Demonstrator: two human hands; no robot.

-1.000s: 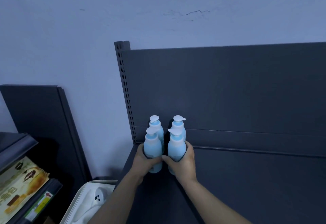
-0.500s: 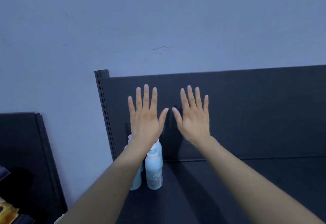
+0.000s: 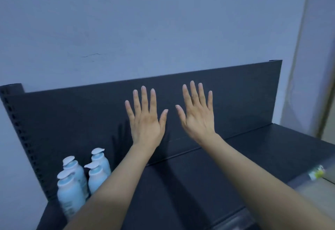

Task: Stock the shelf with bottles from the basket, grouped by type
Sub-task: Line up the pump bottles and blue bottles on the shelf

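Note:
Several light blue pump bottles (image 3: 76,180) with white pump heads stand grouped in the back left corner of the dark shelf (image 3: 199,184). My left forearm hides part of the front ones. My left hand (image 3: 146,121) is raised in front of the shelf's back panel (image 3: 72,113), fingers straight and spread, holding nothing. My right hand (image 3: 197,115) is raised beside it, also flat and spread, empty. Both hands are well to the right of and above the bottles. No basket is in view.
A perforated upright post (image 3: 20,135) marks the shelf's left end. The shelf board stretches bare to the right of the bottles. A price label strip (image 3: 317,174) sits on the front edge at right. A pale wall rises behind.
The view has swung to the right, so the bottles now sit at lower left. Both hands stay raised, flat and spread, after letting go of the bottles a second ago.

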